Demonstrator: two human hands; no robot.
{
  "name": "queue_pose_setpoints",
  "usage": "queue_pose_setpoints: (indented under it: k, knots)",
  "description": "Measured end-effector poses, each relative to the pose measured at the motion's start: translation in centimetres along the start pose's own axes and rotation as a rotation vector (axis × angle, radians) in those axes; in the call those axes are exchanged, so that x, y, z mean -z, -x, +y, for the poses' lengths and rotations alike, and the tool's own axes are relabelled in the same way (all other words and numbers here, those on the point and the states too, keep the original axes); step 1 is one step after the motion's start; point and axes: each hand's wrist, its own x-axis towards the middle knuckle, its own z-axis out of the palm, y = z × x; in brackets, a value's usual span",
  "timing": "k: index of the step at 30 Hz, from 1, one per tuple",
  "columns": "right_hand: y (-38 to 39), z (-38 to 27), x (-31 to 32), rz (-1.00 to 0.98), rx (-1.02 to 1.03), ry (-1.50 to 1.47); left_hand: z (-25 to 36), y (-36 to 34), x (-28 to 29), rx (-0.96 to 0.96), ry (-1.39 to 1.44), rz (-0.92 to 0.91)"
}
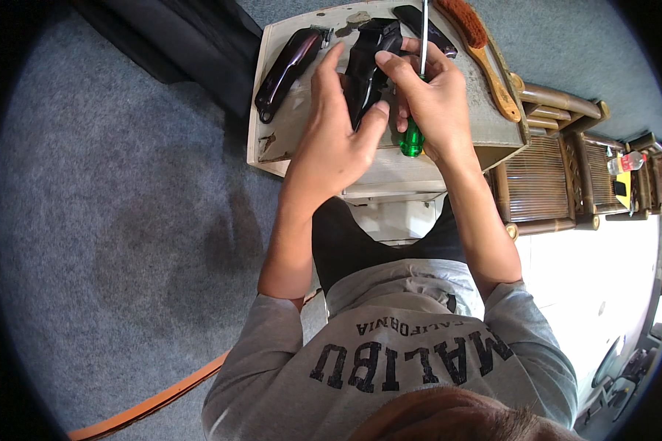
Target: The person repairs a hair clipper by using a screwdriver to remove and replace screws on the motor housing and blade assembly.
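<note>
A black hair clipper [368, 65] is held over a small pale table [272, 151], its blade end pointing away from me. My left hand [332, 147] is closed along its left side, thumb near the lower end. My right hand [443, 106] presses thumb and fingertips on the clipper's right side. Tucked in that same hand is a screwdriver [412, 141] with a clear green handle, its metal shaft pointing away from me. A second, dark glossy clipper [290, 73] lies left of my hands. Behind my right fingers rests a dark, long piece [438, 38], partly hidden.
A wooden-handled brush [499, 88] with reddish-brown bristles lies along the table's right edge. Black cloth [191, 44] hangs beside the left edge. Bamboo furniture [533, 180] stands to the right, with a plastic bottle [627, 163] on it. Grey carpet [125, 191] covers the left floor.
</note>
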Motion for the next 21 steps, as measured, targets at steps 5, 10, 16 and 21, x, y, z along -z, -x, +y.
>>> queue_pose_setpoints:
  k: [5, 10, 16, 21]
  knots:
    - [0.0, -0.5, 0.3, -0.014, -0.025, -0.131, 0.1, -1.0, 0.6, 0.215, 0.454, 0.036]
    - [0.0, -0.6, 0.8, -0.096, -0.036, -0.131, 0.0, -2.1, 0.9, 0.224, 0.480, -0.046]
    - [-0.2, -0.4, 0.9, -0.122, -0.051, -0.044, -1.3, -2.7, 0.5, 0.292, 0.434, -0.075]
    - [0.4, -1.0, 1.0, 0.020, 0.013, -0.152, -2.2, -1.9, 0.8, 0.402, 0.492, 0.060]
